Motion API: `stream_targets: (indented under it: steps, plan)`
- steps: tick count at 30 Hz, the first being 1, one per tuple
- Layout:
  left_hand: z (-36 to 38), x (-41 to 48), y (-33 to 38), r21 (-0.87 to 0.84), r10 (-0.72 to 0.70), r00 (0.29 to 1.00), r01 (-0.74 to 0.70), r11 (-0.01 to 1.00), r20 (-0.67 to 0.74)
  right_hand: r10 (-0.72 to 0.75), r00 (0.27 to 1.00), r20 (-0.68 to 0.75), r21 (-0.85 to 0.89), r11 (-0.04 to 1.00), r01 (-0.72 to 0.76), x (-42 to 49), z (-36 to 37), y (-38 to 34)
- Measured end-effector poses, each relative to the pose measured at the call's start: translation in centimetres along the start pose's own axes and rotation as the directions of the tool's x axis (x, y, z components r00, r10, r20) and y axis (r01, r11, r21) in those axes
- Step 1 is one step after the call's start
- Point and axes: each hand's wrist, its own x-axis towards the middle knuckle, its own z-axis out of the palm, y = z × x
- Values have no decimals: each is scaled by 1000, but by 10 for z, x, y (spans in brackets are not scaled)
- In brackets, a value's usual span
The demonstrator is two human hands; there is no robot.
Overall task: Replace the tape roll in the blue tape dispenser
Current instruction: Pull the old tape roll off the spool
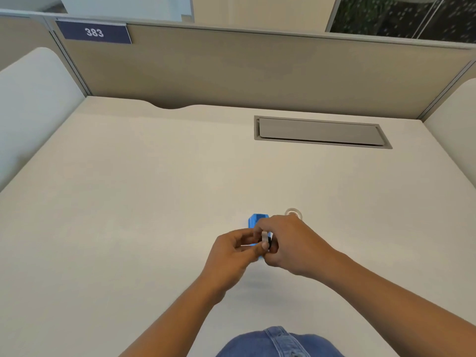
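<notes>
The blue tape dispenser (255, 220) stands on the white desk (144, 202), mostly hidden behind my hands. My left hand (233, 251) grips the dispenser's near left side with thumb and fingers. My right hand (288, 243) pinches a small tape roll (265, 239), white with a dark core, right over the dispenser. A second, clear tape roll (293, 213) lies flat on the desk just beyond my right hand, not touched by either hand.
A grey cable hatch (319, 132) is set into the desk at the back right. Beige partition walls (257, 68) close the desk on three sides, with a "383" sign (94, 32) at the upper left. My denim-clad lap (278, 343) is at the near edge.
</notes>
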Motion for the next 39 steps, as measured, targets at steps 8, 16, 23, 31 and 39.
stream_targets:
  steps: [8, 16, 23, 31, 39]
  plan:
    - [-3, -32, 4, -128, -9, 1000, 6, 992, -24, 9, 998, -70, 169, 986, 2, -34, -9, -11]
    - [2, -52, 18, -201, 44, 997, -55, 978, -58, 162, 978, -132, 608, 792, -49, -56, -1, -9]
    - [6, -56, 27, -180, 74, 996, -83, 980, -58, 236, 959, -159, 731, 681, -46, -63, 4, -12]
    - [6, -59, 30, -198, 78, 997, -75, 977, 5, 252, 957, -143, 728, 682, -71, -67, 2, -13]
    - [4, -60, 34, -191, 100, 995, -103, 976, -23, 253, 953, -164, 766, 642, -38, -65, 1, -16]
